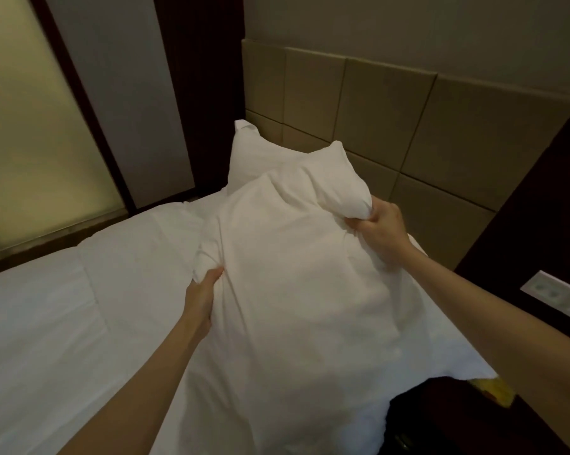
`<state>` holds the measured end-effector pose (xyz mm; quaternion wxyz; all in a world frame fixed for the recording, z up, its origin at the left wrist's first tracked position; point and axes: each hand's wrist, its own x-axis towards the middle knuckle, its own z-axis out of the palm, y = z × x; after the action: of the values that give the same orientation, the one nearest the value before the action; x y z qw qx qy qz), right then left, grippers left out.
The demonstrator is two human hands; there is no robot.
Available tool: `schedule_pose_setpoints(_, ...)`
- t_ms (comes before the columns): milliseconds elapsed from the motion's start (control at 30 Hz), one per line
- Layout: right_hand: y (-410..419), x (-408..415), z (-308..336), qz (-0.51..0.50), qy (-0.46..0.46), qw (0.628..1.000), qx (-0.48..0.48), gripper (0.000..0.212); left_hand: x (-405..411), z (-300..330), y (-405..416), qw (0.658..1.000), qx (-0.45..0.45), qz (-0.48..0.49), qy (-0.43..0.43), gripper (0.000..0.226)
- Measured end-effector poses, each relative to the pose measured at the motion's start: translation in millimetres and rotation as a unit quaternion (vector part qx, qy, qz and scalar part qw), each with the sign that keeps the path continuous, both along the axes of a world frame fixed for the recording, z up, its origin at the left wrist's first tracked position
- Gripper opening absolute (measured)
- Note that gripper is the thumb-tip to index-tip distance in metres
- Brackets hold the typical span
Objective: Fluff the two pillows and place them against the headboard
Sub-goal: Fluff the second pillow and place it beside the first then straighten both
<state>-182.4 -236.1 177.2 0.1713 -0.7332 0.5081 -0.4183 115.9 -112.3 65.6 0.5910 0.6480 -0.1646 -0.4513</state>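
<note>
Near pillow [296,274] before far pillow [254,156], headboard [391,119] behind.

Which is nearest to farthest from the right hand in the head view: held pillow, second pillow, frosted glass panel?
1. Held pillow: gripped by the right hand at its corner.
2. Second pillow: behind, left, by the headboard.
3. Frosted glass panel: far left, across the bed.

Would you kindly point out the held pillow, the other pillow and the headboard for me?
held pillow [296,274], head view, on the middle of its front face.
other pillow [254,156], head view, on its visible upper part.
headboard [441,126], head view, on a padded panel.
</note>
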Motion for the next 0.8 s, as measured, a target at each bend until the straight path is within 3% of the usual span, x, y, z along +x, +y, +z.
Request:
schedule_pose_setpoints(233, -68, -48, 5, 0.030, 0.027, 0.999, -0.034, 0.027, -63, -28, -65, 0.999, 0.043, -0.015, 0.021, 0.069)
schedule_pose_setpoints(467, -145, -111, -1, 0.055, -0.039, 0.997, -0.036, 0.027, -166, -40, -133, 0.993, 0.061, 0.032, 0.098, 0.020)
schedule_pose_setpoints(633, -190, -148, -5, 0.089, 0.044, 0.993, -0.064, 0.029, -207, -26, -180, 0.995, 0.017, 0.037, 0.093, 0.031)
schedule_pose_setpoints(800, -216, -186, -25, 0.117, 0.148, 0.969, -0.159, 0.026, -225, -14, -215, 0.998, 0.023, 0.032, 0.042, 0.023)
